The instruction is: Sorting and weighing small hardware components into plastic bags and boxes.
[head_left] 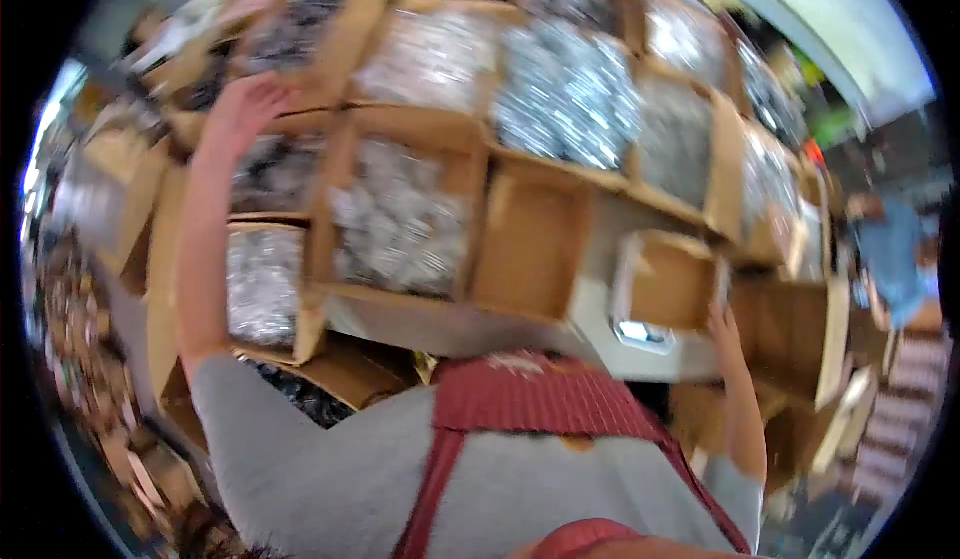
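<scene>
L hand point(254, 107) at front rim of carton point(350, 41) w/ dark pkts point(302, 27), twd back L corner of counter point(600, 271), R hand point(721, 321) at R side of small box point(674, 287), nr counter front edge, both grips blurred, can't tell

The single view comes from a fisheye camera on the person's head, facing downward and forward. The red apron point(535, 399) is very near, below the lens. Beyond the apron, the worktop point(596, 299) lies at middle nearness, seen from above. The left hand point(255, 104) and the right hand point(720, 314) both enter the view, on either side of the apron. Far to the apron's right, the wide lens reaches another person point(893, 259).
</scene>
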The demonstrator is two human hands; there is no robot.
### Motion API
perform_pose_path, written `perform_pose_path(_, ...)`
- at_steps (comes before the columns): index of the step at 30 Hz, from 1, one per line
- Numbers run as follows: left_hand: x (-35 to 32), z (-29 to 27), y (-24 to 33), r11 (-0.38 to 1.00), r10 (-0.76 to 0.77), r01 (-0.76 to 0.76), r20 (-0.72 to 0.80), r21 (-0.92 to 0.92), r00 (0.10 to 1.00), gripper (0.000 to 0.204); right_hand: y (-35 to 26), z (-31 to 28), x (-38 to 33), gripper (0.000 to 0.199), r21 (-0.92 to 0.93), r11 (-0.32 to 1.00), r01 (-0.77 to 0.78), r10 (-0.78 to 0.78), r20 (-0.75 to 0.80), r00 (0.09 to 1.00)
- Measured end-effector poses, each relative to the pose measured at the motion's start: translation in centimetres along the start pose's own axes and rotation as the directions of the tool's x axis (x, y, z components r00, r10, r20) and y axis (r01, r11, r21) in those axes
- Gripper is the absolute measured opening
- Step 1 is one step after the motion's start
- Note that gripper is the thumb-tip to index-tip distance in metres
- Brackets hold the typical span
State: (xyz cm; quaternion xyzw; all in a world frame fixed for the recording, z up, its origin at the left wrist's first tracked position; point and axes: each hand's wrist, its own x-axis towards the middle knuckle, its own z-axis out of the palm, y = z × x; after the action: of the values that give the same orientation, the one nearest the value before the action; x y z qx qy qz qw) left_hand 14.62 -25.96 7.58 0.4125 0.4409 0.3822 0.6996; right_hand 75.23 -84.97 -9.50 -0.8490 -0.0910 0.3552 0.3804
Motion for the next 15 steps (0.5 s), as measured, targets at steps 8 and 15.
perform_pose_path(8,8.7,-14.7,6.4,0.791,0.487,-0.231,-0.354,0.566,0.799,0.024,-17.7,4.1,6.5,0.038,-0.255,0.798,0.547,-0.551,0.061,0.832)
perform_pose_path(15,18.3,-24.2,3.7,-0.010,0.537,0.261,-0.215,0.965,0.816,0.034,-38.2,26.2,0.5,0.018,-0.263,0.345,0.901,-0.743,0.509,0.434)
